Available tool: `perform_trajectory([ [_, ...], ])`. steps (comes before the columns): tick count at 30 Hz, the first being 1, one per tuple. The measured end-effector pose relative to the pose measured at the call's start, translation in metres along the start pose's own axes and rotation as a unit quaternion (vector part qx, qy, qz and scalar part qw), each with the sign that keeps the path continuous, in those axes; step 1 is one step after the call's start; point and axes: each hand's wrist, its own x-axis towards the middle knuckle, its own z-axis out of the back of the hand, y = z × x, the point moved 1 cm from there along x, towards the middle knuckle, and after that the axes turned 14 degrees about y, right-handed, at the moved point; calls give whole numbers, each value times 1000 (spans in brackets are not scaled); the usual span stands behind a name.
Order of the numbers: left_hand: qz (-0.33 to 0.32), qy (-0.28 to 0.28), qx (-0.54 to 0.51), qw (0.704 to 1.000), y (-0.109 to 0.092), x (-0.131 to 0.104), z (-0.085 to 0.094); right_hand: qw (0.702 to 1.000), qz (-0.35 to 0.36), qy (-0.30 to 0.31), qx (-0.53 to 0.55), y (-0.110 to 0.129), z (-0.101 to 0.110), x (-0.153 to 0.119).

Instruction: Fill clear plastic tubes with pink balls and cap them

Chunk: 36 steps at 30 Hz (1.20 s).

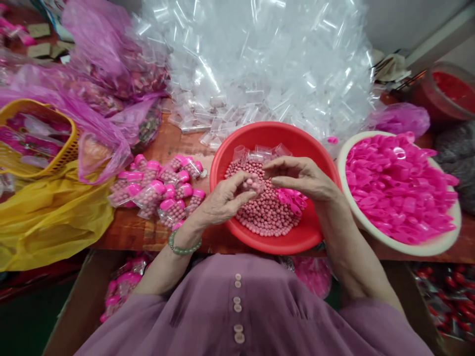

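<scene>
My left hand (221,201) pinches a small clear plastic container (254,185) with pink beads in it, above a red basin (274,129). Facing it, my right hand (307,177) is curved over the basin, thumb and fingers apart, and nothing shows between them. Loose pink beads (269,217) cover the basin's floor. Several bright pink caps (293,200) lie on the beads at the right, under my right hand. Clear containers (261,152) rest at the basin's far side. Left of the basin sit several bead-filled containers with pink caps (152,192).
A huge heap of clear containers (260,64) stands behind the basin. On the right, a white basin (344,170) holds many pink caps (401,195). Purple bags (100,44), a yellow basket (72,141) and a yellow bag (55,212) crowd the left.
</scene>
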Motion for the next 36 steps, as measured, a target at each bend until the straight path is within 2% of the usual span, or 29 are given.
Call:
perform_trajectory([
  [4, -9, 2, 37, 999, -1, 2, 1, 997, 42, 32, 52, 10, -9, 1],
  [9, -7, -14, 6, 1000, 2, 3, 1, 997, 41, 58, 12, 10, -13, 7],
  [14, -3, 20, 21, 1000, 3, 3, 0, 995, 55, 76, -26, 12, -15, 6],
  [22, -5, 16, -38, 999, 2, 7, 0, 995, 88, 28, -46, 10, -19, 5],
  [26, 13, 18, -56, 998, 3, 9, -1, 996, 89, 16, -16, 8, -20, 4],
  [32, 26, 40, -71, 996, 5, 9, -1, 993, 83, 30, -84, 6, -20, 4],
  [36, 37, 25, -88, 995, 4, 10, 0, 994, 68, 38, -70, 0, -22, 5],
])
